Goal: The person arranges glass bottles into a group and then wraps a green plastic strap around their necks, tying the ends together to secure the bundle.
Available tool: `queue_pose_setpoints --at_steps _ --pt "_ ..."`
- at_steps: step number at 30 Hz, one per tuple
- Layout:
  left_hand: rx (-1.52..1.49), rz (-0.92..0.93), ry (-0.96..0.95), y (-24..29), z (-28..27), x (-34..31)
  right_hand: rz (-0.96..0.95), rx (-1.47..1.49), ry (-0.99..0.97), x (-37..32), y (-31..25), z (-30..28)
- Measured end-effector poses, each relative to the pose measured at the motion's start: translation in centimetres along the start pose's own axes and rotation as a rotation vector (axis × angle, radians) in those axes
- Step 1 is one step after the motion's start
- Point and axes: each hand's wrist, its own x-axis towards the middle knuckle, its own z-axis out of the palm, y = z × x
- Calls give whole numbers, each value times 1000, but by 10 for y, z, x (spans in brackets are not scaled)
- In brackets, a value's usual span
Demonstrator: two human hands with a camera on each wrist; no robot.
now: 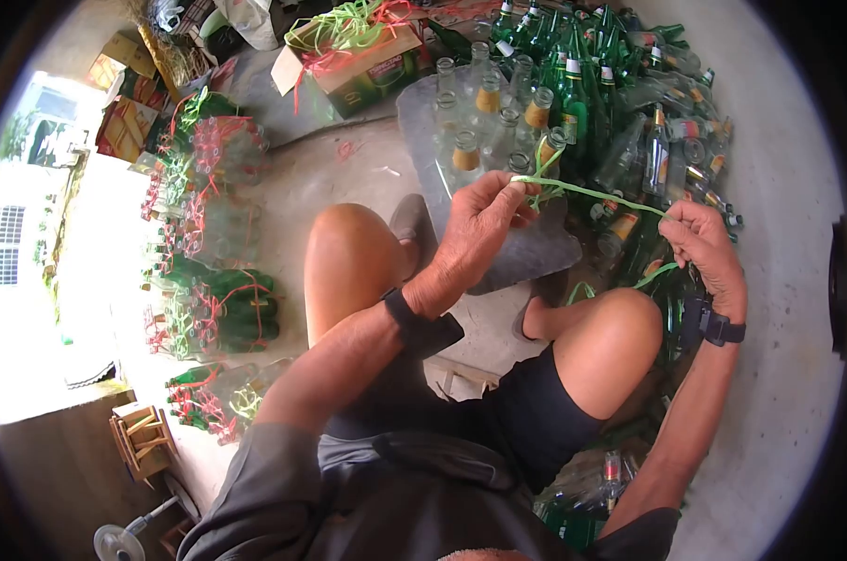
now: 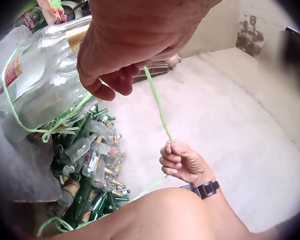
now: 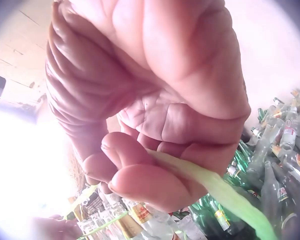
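A light green plastic strip stretches between the two hands. My left hand pinches one part of it, above a group of clear bottles standing on a grey board. The right hand, out to the right, holds the strip between thumb and curled fingers, and a loose length hangs below it. In the left wrist view, green strip runs around the clear bottles, with a knot or loop at their side. The right wrist view shows the strip passing through the curled fingers.
Loose green and clear bottles are heaped along the right wall. Tied bottle bundles stand at the left. A carton with red and green strips lies beyond the board. Bare knees flank the board's near side.
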Motion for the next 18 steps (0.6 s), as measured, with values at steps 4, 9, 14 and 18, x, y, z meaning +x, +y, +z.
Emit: queue_pose_setpoints --at_steps 4,9,14,18 --pt "-164 -98 89 4 -4 1 55 6 56 5 5 -18" --pt "-219 -133 157 1 -3 1 83 53 100 13 8 -45" --pt "-202 -144 195 3 -2 0 135 -9 78 30 9 -71" --pt "-242 -164 228 2 -3 0 195 -65 64 44 13 -93"
